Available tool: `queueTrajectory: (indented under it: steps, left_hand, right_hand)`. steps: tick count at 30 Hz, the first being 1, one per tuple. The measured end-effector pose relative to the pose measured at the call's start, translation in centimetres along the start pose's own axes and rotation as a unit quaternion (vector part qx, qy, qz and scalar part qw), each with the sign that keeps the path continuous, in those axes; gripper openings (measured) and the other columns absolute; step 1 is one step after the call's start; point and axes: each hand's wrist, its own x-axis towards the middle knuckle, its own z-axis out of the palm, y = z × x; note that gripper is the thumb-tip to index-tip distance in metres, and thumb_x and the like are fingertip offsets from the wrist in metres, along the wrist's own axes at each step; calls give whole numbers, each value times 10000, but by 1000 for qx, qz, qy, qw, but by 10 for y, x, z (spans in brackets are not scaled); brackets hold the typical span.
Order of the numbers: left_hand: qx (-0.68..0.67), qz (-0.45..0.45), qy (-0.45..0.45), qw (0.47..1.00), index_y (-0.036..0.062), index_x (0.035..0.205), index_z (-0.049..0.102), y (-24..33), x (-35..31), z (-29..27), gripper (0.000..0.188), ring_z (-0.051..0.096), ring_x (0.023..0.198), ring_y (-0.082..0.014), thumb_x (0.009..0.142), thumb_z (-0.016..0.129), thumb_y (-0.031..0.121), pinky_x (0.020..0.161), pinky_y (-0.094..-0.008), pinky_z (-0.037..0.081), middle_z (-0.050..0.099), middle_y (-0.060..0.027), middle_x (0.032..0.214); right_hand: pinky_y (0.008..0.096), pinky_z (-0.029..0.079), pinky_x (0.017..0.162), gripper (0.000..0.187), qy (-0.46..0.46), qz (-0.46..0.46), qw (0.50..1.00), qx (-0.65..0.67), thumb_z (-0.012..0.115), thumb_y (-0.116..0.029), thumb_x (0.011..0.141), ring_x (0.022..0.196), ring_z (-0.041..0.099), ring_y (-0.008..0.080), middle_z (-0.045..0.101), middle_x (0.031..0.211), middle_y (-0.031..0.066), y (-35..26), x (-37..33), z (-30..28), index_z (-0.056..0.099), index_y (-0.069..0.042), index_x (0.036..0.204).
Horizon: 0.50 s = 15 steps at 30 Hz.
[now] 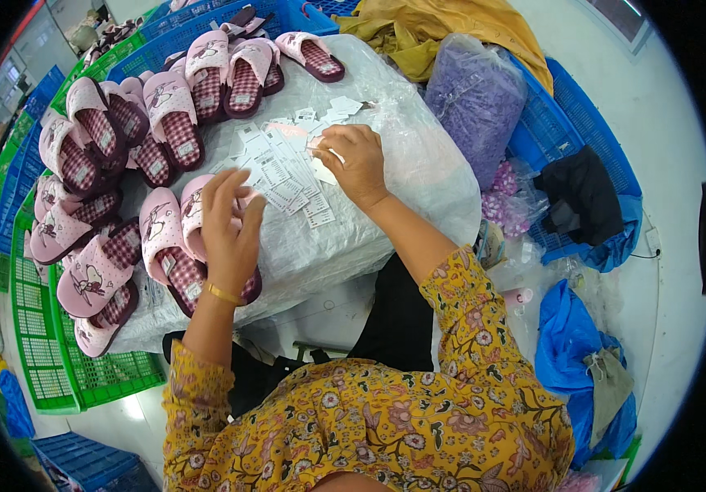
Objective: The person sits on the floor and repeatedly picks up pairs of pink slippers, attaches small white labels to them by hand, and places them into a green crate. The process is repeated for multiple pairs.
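Observation:
My left hand [234, 230] is open, its fingers spread above a pair of pink slippers [162, 225] with dark red checked insoles. It partly hides the right slipper of that pair, and I cannot tell whether it touches it. Over a loose spread of white printed paper tags [275, 168], my right hand [357, 164] has its thumb and fingers drawn together in a pinch. A white tag shows at those fingertips, partly covered by the hand. Both hands are above a table-like stack [406, 164] wrapped in clear plastic.
Several more pink slippers [171, 102] lie along the left and far sides. Green crates [50, 344] and a blue crate [300, 16] border the stack. At right are a bag of purple material [478, 102], a black cloth [580, 193] and a blue plastic bag [570, 344].

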Motion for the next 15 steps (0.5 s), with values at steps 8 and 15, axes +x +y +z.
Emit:
queueTrajectory:
  steps: [8,15]
  left_hand:
    - [-87,-116,-157,977,19,1180,589,-38,44,69,251,628,703,-108,932,593,64,601,-214,488,627,-65,991]
    - [-263,-255,-3,931,-6,1008,626,-28,40,55,178,619,629,-89,952,580,156,538,-209,442,641,-34,775]
  right_hand:
    - [359,435,883,138,-12,26,993,112,754,-216,785,987,574,210,658,983,-11,-11,-14,-10,704,-145,892]
    - [310,525,717,101,-34,318,908,272,692,-125,870,816,643,186,681,928,62,-19,-4,-22,694,-69,953]
